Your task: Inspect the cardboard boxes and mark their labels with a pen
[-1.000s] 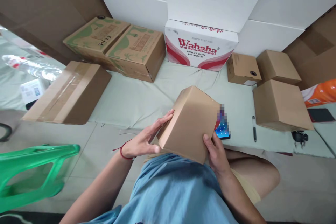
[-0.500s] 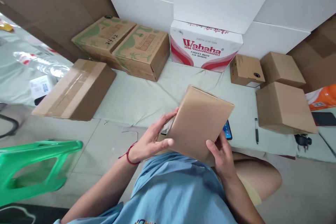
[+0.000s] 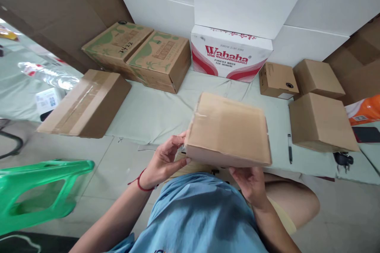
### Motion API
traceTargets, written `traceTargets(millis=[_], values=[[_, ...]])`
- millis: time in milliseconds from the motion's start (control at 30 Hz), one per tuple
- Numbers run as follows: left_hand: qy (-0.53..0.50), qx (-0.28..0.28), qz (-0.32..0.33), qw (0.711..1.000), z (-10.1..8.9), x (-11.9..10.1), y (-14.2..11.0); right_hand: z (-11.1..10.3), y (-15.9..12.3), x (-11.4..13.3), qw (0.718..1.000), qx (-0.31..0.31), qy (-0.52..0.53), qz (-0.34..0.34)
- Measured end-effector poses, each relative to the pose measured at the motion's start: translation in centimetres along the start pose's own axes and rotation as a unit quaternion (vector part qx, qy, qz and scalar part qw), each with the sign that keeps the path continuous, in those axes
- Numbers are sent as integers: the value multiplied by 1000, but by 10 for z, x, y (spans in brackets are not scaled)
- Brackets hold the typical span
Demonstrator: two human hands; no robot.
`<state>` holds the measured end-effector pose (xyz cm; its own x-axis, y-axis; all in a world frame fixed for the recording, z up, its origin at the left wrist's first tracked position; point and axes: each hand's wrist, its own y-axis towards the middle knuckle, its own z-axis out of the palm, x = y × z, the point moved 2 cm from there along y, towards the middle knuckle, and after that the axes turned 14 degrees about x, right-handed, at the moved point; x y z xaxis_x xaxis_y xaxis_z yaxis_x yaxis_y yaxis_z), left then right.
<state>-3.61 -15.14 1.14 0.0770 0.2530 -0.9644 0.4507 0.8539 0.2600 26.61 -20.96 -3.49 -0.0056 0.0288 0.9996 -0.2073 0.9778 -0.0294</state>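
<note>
A plain brown cardboard box (image 3: 228, 130) is held up between my two hands, slightly blurred, its taped top face tilted toward me. My left hand (image 3: 166, 160), with a red cord bracelet at the wrist, grips the box's left end, thumb at the near lower corner. From below, my right hand (image 3: 251, 184) holds the near right edge; its fingers are mostly hidden under the box. Behind the box lies the pale green cloth (image 3: 148, 116) over the table.
A taped carton (image 3: 86, 102) and two green-printed cartons stand left. The white Wahaha carton (image 3: 231, 55) is at the back. Small brown boxes (image 3: 322, 122), a pen (image 3: 290, 149) and keys (image 3: 343, 160) lie right. A green stool (image 3: 68, 182) stands on the floor at left.
The box has been turned and tipped in my hands, so a wide taped face now shows. My right hand has shifted beneath its near edge. The phone seen beside it is now covered.
</note>
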Motion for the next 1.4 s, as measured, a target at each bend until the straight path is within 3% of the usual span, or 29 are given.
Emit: traceTargets(millis=[167,300,400,500,667,767,967,1067,1200,1300,1400], values=[[204,124,144,960,20,-38,17,-2,7,-22,969,-89,222,68],[237,102,150,954,39,-43,26,2,12,-18,965,-110,228,66],[225,9,129,966,40,-36,23,3,10,-1,984,-75,157,47],[210,-83,80,971,29,-31,17,5,9,20,998,-29,42,25],[82,-148,-86,982,10,-29,18,17,23,53,997,20,-75,4],[-33,-204,-164,965,4,-24,22,20,33,71,991,55,-117,-28],[-146,-314,-171,922,-3,-15,36,16,35,90,964,165,-192,-74],[-177,-311,-228,906,-6,-12,42,13,34,96,945,192,-237,-119],[-202,-244,-321,893,-10,-10,45,5,41,100,931,194,-258,-174],[-212,-231,-319,894,-16,-14,45,-4,50,97,961,178,-179,-112],[-186,-238,-265,916,-23,-25,44,-8,53,95,991,132,-24,-6]])
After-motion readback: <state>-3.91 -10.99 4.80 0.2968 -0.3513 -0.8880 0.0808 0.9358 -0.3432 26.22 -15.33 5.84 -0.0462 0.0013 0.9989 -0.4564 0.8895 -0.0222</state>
